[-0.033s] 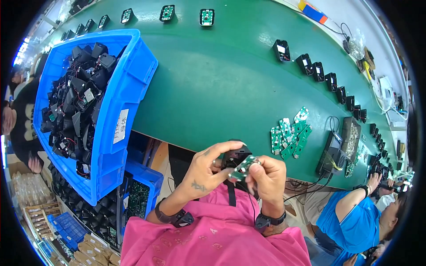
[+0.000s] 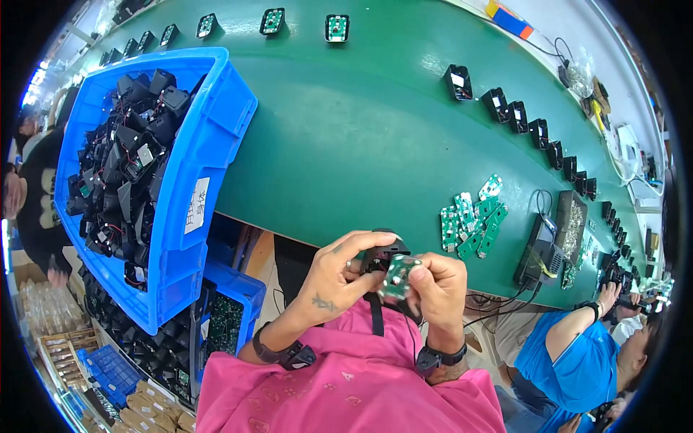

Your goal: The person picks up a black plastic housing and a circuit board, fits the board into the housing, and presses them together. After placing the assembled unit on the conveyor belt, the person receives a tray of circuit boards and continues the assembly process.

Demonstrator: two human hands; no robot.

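White, with dark handwritten characters, a label (image 2: 197, 206) clung to the outer wall of the blue crate (image 2: 240, 108), which was heaped with black housings (image 2: 123, 155). The left hand (image 2: 330, 278) had its fingers curled around another black housing (image 2: 385, 254); the right hand (image 2: 442, 287) pinched a green circuit board (image 2: 397, 278), thumb on its face, just beside that housing. Loose boards (image 2: 473, 224) lay on the green surface (image 2: 346, 151), beyond the right hand.

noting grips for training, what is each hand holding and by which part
The left hand holds a black housing by its outer sides, contact partly hidden. The right hand pinches a green circuit board by its right-hand edge, thumb on top.
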